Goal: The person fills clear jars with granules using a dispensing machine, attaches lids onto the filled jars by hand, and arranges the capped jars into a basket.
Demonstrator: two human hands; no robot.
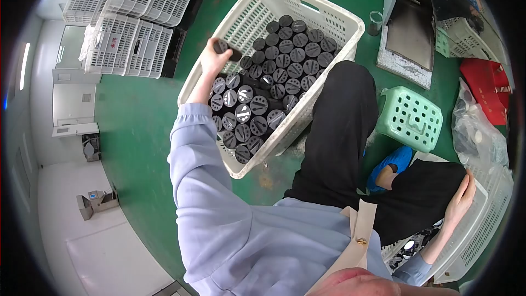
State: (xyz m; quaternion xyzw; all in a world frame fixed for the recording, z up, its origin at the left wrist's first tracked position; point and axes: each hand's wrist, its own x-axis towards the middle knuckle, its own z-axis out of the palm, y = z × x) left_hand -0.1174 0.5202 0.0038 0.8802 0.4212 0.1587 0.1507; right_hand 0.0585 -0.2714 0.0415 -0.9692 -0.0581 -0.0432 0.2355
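My left hand [212, 58] is over the left side of a large white plastic crate [334, 11], its fingers closed round a black cylindrical shaker jar [234, 54]. Below and beside it, the crate holds many similar black jars [258, 105], standing packed in rows with slotted round lids facing up. Some lids have white marks or shine. On the right, my right hand [462, 200] lies against my bent knee, fingers stretched out and holding nothing. Just beneath that forearm, small black and white pieces [410, 245] lie in another white crate [482, 225], partly hidden by my leg.
A light green stool [411, 118] stands beside my blue-covered shoe [390, 167]. Behind it are a metal platform [408, 41], a clear cup [375, 22], a red bag [486, 87] and a clear plastic bag [476, 126]. Stacked white crates [129, 44] stand at the upper left on the green floor.
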